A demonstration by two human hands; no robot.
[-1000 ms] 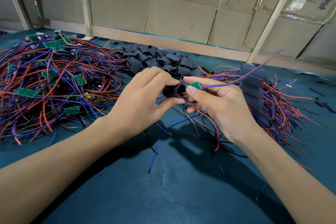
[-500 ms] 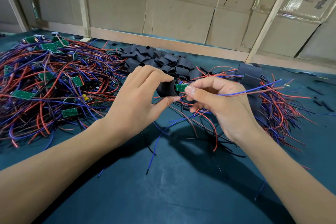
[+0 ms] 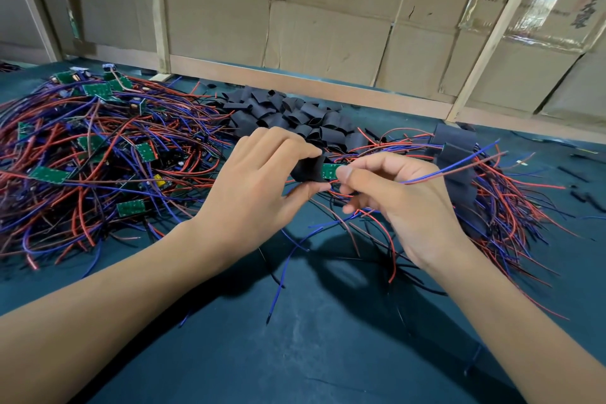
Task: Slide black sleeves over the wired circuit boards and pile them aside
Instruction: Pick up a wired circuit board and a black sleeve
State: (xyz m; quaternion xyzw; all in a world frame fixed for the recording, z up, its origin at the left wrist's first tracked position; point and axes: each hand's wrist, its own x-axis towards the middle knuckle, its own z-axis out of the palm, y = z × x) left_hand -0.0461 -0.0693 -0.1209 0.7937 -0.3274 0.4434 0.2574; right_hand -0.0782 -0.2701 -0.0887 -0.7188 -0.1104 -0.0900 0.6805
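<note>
the left hand (image 3: 259, 184) pinches a black sleeve (image 3: 308, 170) between thumb and curled fingers, holding it up above the dark green table (image 3: 295, 354). the right hand (image 3: 396, 197) pinches a green circuit board (image 3: 331, 171) by its near end between thumb and forefinger; the board's far end sits at or just inside the sleeve's mouth, and how far in it goes cannot be told. blue and red wires (image 3: 459, 170) run from the board out past the right hand, and more of them hang below both hands. out beyond the left hand lies a big tangle of bare wired boards (image 3: 98, 154). behind the two hands, farther away, sits a heap of loose black sleeves (image 3: 295, 115). beyond the right hand lies the pile of sleeved boards (image 3: 459, 161), wires splayed outward. a cardboard wall (image 3: 328, 26) stands behind everything.
</note>
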